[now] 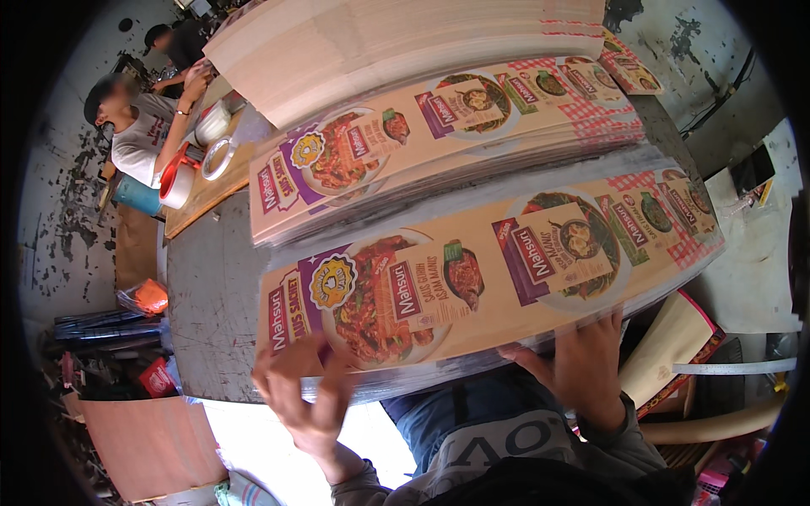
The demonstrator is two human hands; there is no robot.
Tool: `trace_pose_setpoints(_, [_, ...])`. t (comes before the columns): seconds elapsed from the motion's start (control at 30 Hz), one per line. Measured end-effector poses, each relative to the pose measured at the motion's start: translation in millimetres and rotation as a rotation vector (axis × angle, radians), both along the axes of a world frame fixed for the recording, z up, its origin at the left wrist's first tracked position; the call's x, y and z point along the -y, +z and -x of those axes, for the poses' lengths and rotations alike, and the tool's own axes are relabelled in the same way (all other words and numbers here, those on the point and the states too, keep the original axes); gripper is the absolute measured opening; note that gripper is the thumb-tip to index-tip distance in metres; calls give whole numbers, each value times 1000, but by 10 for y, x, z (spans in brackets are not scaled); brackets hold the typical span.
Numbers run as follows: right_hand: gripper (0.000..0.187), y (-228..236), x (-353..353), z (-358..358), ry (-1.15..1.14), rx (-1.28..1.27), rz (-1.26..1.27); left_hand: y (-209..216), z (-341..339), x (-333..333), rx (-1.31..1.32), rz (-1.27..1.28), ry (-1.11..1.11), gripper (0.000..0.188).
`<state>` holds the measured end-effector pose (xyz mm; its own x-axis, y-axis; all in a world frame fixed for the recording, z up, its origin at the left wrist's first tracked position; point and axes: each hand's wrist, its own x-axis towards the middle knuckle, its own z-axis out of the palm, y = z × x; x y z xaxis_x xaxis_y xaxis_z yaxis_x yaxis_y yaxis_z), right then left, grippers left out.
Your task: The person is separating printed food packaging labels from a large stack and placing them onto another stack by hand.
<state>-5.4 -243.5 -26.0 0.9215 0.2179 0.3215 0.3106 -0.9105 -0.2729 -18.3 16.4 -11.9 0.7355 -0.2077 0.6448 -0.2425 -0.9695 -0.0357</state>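
A near stack of long printed cardboard sheets (472,291) lies in front of me, showing food dishes, purple panels and a red check pattern. My left hand (308,392) is at its near left corner, slightly blurred, with the fingers bent and apart. Along the near edge, right of the middle, my right hand (586,367) touches the sheets, its thumb spread away from the fingers. Neither hand visibly grips anything. Behind lies a second stack of the same printed sheets (405,156), its layered edge facing me.
Plain pale boards (405,51) rise behind the stacks. The grey worktable (211,295) has a scratched top. On a wooden board at the left are a red-and-white container (175,181) and a tape roll (221,158). Two people work at the back left. A rolled sheet (675,354) stands at my right.
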Motion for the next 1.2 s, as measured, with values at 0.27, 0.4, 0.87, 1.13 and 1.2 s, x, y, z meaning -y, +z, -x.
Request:
trace_pose_setpoints(0.27, [47, -89, 489, -216, -53, -131, -39, -79, -39, -284, 181, -152, 138, 18])
trace_pose_setpoints(0.4, [53, -437, 1279, -288, -186, -110, -63, 0, -152, -263, 365, -176, 136, 13])
trace_pose_setpoints(0.87, [41, -39, 2312, -812, -186, -321, -1184, -197, -47, -965, -297, 836, -73, 62])
trace_pose_setpoints(1.13, [43, 147, 2003, -939, -65, -274, -1118, -259, -499, -1295, -566, 1234, 21, 40])
trace_pose_setpoints(1.2, [46, 186, 1976, -989, -3, -226, -1162, -279, -512, -1332, -543, 1417, -99, 35])
